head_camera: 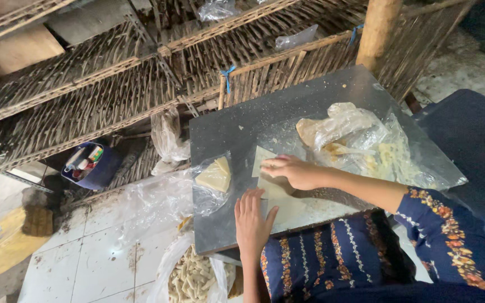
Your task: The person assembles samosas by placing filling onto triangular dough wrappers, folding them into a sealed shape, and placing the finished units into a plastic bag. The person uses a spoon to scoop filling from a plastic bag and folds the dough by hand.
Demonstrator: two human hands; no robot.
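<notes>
My right hand [290, 171] presses down on a thin pale dough sheet [270, 188] lying on the grey metal worktop [242, 126]. Its fingers are curled over the sheet's upper part. My left hand [251, 219] lies flat with fingers together on the worktop's near edge, at the sheet's lower left corner. To the left of the sheet, a small stack of pale triangular dough pieces [215, 175] rests on clear plastic.
Crumpled clear plastic bags with dough scraps [360, 143] cover the worktop's right side. A bag of small rolled pieces [192, 278] sits on the tiled floor below. Woven bamboo racks [113, 84] stand behind. A wooden post [378, 31] rises at the back right. A blue container [88, 163] sits left.
</notes>
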